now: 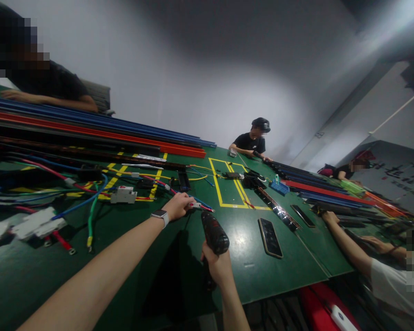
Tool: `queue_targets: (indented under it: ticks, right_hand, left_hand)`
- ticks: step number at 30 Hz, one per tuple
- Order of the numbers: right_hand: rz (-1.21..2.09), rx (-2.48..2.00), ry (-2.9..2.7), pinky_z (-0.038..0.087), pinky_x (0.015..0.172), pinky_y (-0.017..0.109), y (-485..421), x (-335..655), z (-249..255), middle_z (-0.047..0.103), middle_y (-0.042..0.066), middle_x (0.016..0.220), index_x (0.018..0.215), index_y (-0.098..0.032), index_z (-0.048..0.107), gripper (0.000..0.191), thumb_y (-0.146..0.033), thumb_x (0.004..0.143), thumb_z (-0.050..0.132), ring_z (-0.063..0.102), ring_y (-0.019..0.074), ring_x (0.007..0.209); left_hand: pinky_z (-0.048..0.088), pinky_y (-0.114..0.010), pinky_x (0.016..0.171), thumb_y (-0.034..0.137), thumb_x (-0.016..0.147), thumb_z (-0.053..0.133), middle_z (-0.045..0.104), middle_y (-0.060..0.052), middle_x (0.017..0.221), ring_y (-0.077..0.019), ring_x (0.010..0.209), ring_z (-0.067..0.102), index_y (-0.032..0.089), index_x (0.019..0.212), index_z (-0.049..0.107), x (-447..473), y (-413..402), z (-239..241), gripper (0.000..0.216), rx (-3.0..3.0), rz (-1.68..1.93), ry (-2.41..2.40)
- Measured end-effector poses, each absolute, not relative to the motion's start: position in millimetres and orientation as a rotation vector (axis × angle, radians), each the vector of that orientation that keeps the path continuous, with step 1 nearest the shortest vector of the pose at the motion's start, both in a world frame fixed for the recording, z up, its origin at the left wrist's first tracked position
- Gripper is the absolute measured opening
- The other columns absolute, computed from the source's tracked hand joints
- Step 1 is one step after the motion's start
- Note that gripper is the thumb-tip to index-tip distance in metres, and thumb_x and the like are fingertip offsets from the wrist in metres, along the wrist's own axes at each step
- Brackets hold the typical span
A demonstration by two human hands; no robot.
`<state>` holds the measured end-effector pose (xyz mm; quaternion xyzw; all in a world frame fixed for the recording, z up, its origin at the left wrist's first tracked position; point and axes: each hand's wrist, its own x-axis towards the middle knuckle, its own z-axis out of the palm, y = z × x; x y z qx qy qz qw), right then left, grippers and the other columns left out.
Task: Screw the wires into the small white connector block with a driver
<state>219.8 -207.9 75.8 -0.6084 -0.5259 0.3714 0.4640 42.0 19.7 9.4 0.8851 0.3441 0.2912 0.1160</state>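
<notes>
My left hand [178,207], with a watch [160,216] on its wrist, is closed around a bundle of wires [203,207]. The ends of the wires, red and blue with a white tag, stick out past my fingers. My right hand [218,264] grips a black cordless drill [215,233], whose front end points towards those wire ends. To the left of my left hand lies a small white circuit breaker [123,195] with wires. Farther left are larger white breakers [37,224], a green cable [92,214] and a red cable [64,240] with metal lugs.
Long blue rails [124,124] and orange rails [182,149] run along the table's far side. Phones [271,237] [302,215] lie to the right, near a copper-striped bar [276,208] and a blue bin [279,186]. Co-workers sit around; one's hand [330,218] is at right.
</notes>
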Motion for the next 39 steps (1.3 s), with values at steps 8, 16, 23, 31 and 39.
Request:
queue_targets:
  ticks: [8, 16, 23, 31, 39]
  right_hand:
    - [0.920, -1.485, -1.262, 0.046, 0.060, 0.027, -207, 219, 74, 0.061, 0.000, 0.055, 0.068, -0.019, 0.062, 0.014, -0.028, 0.079, 0.060, 0.058, 0.0175, 0.056]
    - [0.913, -1.479, -1.272, 0.047, 0.061, 0.028, -208, 218, 78, 0.061, -0.001, 0.056, 0.071, -0.019, 0.062, 0.014, -0.030, 0.080, 0.060, 0.059, 0.0179, 0.057]
    - [0.919, -1.519, -1.249, 0.048, 0.061, 0.028, -210, 217, 84, 0.062, 0.000, 0.056, 0.068, -0.019, 0.063, 0.017, -0.033, 0.079, 0.062, 0.061, 0.0186, 0.057]
    - [0.916, -1.482, -1.262, 0.046, 0.061, 0.028, -208, 219, 76, 0.062, 0.000, 0.057, 0.071, -0.018, 0.062, 0.015, -0.029, 0.081, 0.061, 0.059, 0.0177, 0.057]
    - [0.932, -1.477, -1.250, 0.046, 0.060, 0.027, -208, 221, 70, 0.060, -0.001, 0.057, 0.072, -0.019, 0.061, 0.013, -0.030, 0.080, 0.061, 0.059, 0.0175, 0.057]
  left_hand:
    - [0.043, -0.039, 0.095, 0.018, 0.086, 0.058, 0.063, -0.007, 0.102, -0.0241, 0.101, 0.056, 0.030, 0.113, 0.070, 42, 20, 10, 0.032, 2.609, 0.833, 1.009]
    - [0.044, -0.039, 0.094, 0.018, 0.087, 0.057, 0.063, -0.007, 0.102, -0.0244, 0.101, 0.056, 0.030, 0.113, 0.070, 42, 18, 12, 0.031, 2.610, 0.834, 1.027]
    - [0.043, -0.039, 0.096, 0.019, 0.088, 0.057, 0.063, -0.007, 0.102, -0.0238, 0.102, 0.056, 0.030, 0.113, 0.069, 42, 18, 13, 0.031, 2.605, 0.830, 1.022]
    - [0.044, -0.038, 0.096, 0.020, 0.086, 0.061, 0.064, -0.006, 0.100, -0.0232, 0.098, 0.057, 0.028, 0.108, 0.071, 41, 17, 14, 0.026, 2.574, 0.867, 1.017]
    - [0.046, -0.038, 0.095, 0.021, 0.084, 0.063, 0.065, -0.006, 0.097, -0.0225, 0.096, 0.058, 0.028, 0.106, 0.072, 41, 16, 15, 0.024, 2.557, 0.899, 1.004]
